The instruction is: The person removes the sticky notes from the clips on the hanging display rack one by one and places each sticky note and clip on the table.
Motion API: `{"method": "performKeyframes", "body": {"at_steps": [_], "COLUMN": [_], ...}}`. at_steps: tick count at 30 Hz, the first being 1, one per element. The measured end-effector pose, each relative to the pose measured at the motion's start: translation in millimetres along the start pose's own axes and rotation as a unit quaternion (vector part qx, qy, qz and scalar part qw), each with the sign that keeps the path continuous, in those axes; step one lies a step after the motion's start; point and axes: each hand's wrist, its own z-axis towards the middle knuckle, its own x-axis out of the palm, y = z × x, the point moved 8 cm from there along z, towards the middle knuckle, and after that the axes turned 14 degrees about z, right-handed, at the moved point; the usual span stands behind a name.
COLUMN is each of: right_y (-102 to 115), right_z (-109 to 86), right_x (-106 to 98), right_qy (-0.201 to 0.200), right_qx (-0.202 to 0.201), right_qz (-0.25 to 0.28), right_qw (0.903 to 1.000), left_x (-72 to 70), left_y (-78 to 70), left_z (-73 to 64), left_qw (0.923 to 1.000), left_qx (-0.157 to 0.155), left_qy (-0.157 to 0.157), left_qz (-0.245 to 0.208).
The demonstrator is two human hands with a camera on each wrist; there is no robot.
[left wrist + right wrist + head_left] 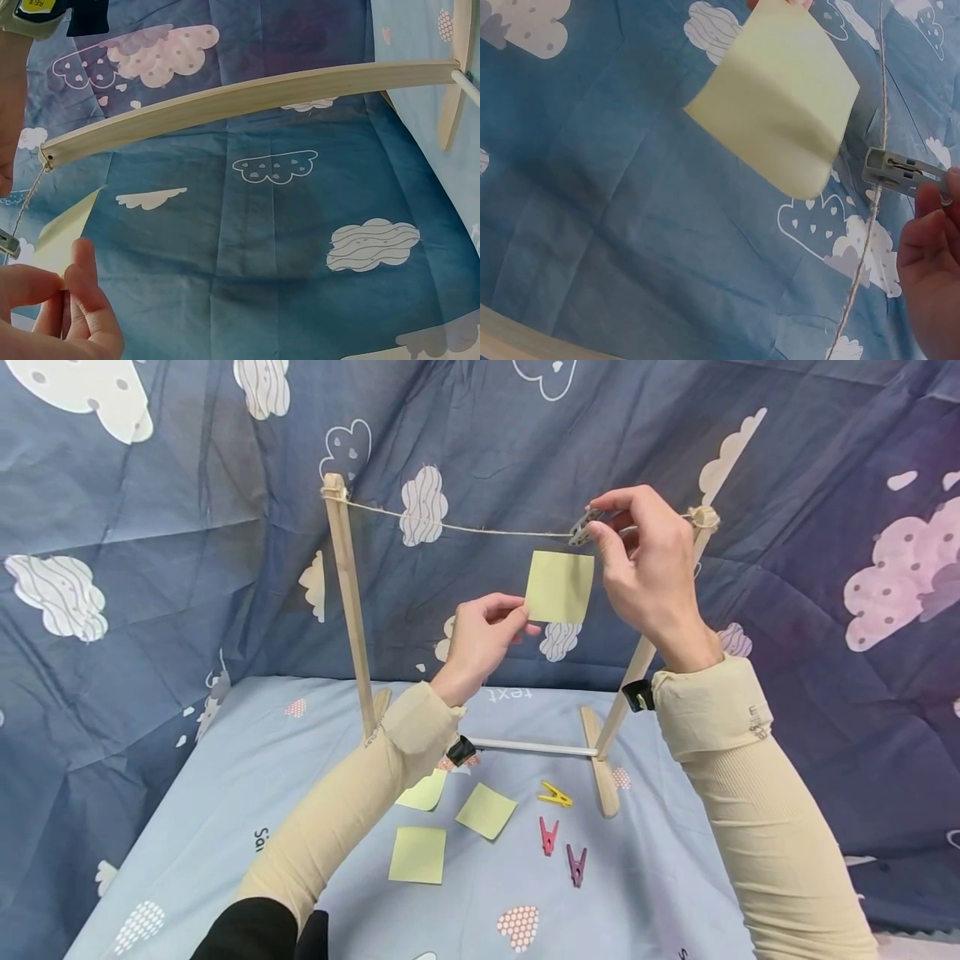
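A yellow sticky note (560,587) is pinched at its lower left edge between the thumb and fingers of my left hand (486,639). It hangs just below the string (480,531), apart from it in the head view. My right hand (651,560) pinches a grey clothespin (904,174) at the string, right of the note's top edge. In the right wrist view the clothespin's tip overlaps the string (864,259); whether it bites on it I cannot tell. The left wrist view shows the note (67,229) nearly edge-on above my left fingers.
The string runs between two wooden posts (347,593) joined low down by a white rod (532,747). On the blue cloth lie several more sticky notes (417,855), a yellow clothespin (556,795), a red clothespin (548,836) and a purple clothespin (576,865).
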Motion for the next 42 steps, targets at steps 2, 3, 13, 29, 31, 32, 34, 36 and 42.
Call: {"method": "performKeyframes", "body": {"at_steps": [2, 3, 13, 29, 31, 32, 34, 36, 42], "right_y": [-0.3, -0.5, -1.5, 8.6, 10.4, 11.2, 12.1, 12.6, 13.7], "right_z": [0.3, 0.4, 1.2, -0.8, -1.5, -1.9, -2.9, -3.7, -5.5], "right_x": [0.0, 0.1, -1.2, -3.1, -3.4, -3.6, -4.2, -4.7, -7.1], "right_qy": [-0.003, -0.004, -0.022, -0.016, -0.011, -0.008, -0.007, -0.01, -0.023], "right_qx": [0.004, 0.005, 0.013, -0.028, -0.044, -0.053, -0.062, -0.059, -0.037], "right_qz": [-0.001, -0.002, 0.007, 0.023, 0.022, 0.021, 0.023, 0.028, 0.04], "right_qw": [1.0, 1.0, 0.9997, 0.9992, 0.9987, 0.9983, 0.9978, 0.9978, 0.9982], "left_x": [-0.8, -1.3, -5.3, -9.6, -9.8, -10.0, -10.2, -10.9, -15.6], "left_y": [0.1, 0.4, 4.3, 4.4, 5.0, 5.2, 5.9, 6.5, 7.1], "left_z": [-1.1, -1.6, -1.7, -4.7, -5.3, -5.7, -6.4, -7.3, -10.6], "left_qw": [1.0, 1.0, 1.0, 0.9999, 0.9999, 0.9999, 1.0, 1.0, 1.0], "left_qx": [0.0, -0.001, -0.006, -0.009, -0.006, -0.005, -0.003, -0.002, 0.003], "left_qy": [0.001, 0.001, -0.001, -0.009, -0.007, -0.005, -0.001, 0.003, 0.005], "left_qz": [0.003, 0.005, 0.007, 0.007, 0.008, 0.01, 0.005, -0.001, -0.007]}}
